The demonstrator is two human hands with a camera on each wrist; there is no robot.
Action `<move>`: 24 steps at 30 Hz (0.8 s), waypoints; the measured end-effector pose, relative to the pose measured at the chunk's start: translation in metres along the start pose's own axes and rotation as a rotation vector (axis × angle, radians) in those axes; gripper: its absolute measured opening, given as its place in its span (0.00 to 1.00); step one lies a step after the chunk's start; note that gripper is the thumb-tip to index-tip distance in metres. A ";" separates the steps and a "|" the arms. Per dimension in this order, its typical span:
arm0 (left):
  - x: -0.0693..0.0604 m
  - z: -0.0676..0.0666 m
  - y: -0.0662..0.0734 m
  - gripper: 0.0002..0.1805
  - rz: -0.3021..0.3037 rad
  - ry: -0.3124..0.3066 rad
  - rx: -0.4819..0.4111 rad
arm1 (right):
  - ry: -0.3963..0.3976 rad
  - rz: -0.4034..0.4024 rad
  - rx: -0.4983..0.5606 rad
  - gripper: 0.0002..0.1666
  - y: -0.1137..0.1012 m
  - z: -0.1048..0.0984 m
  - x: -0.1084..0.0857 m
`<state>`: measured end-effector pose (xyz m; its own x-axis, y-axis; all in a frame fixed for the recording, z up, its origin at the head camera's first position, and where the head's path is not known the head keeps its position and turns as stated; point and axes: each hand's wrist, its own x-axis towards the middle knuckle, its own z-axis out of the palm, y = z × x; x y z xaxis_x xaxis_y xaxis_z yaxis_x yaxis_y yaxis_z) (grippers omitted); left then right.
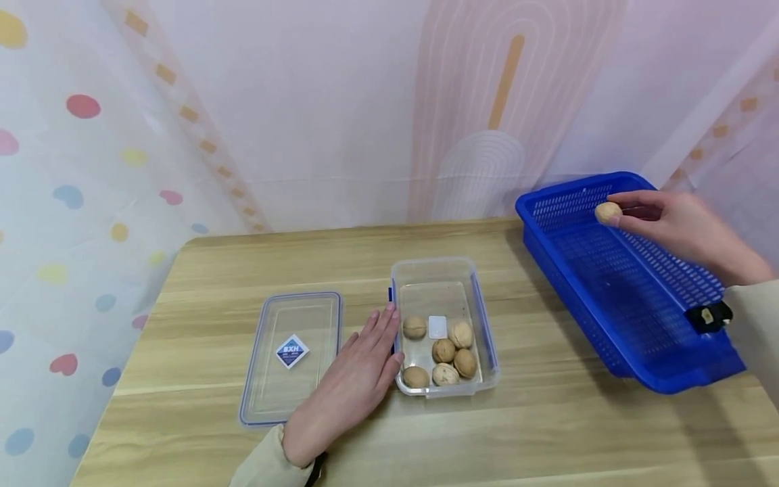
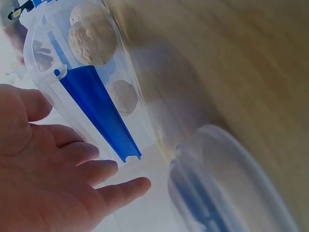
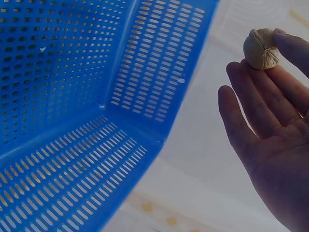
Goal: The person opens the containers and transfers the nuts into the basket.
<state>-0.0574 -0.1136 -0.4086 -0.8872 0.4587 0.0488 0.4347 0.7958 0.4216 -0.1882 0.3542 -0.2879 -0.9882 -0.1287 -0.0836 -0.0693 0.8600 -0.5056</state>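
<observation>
Over the far end of the blue plastic basket (image 1: 584,297), my right hand (image 1: 681,223) pinches a walnut (image 1: 608,213) between thumb and fingertips. The right wrist view shows that walnut (image 3: 261,49) at the fingertips, above the basket's rim. My left hand (image 1: 359,372) rests with straight fingers against the left side of the clear container (image 1: 438,270). Several walnuts (image 1: 443,350) lie inside it, mostly towards its near end, beside a small white square. In the left wrist view the fingers (image 2: 108,169) lie close to the container's blue side latch (image 2: 99,108).
A clear lid (image 1: 292,392) with a blue seal and a BXH label lies flat on the wooden table (image 1: 201,284), left of the container. Behind the table hangs a patterned cloth (image 1: 341,101). The basket stands at the table's right side.
</observation>
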 end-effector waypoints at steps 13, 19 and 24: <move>0.001 0.001 0.003 0.33 0.004 0.003 0.005 | -0.129 -0.028 -0.015 0.43 0.012 0.010 0.029; 0.001 0.002 0.005 0.33 0.006 0.001 -0.002 | -0.131 -0.045 -0.030 0.40 0.022 0.021 0.036; 0.003 0.003 0.006 0.33 0.004 -0.003 -0.007 | -0.147 -0.040 -0.023 0.37 0.030 0.026 0.043</move>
<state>-0.0573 -0.1060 -0.4086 -0.8850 0.4632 0.0477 0.4372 0.7913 0.4274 -0.2288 0.3616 -0.3293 -0.9539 -0.2327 -0.1893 -0.1131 0.8634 -0.4916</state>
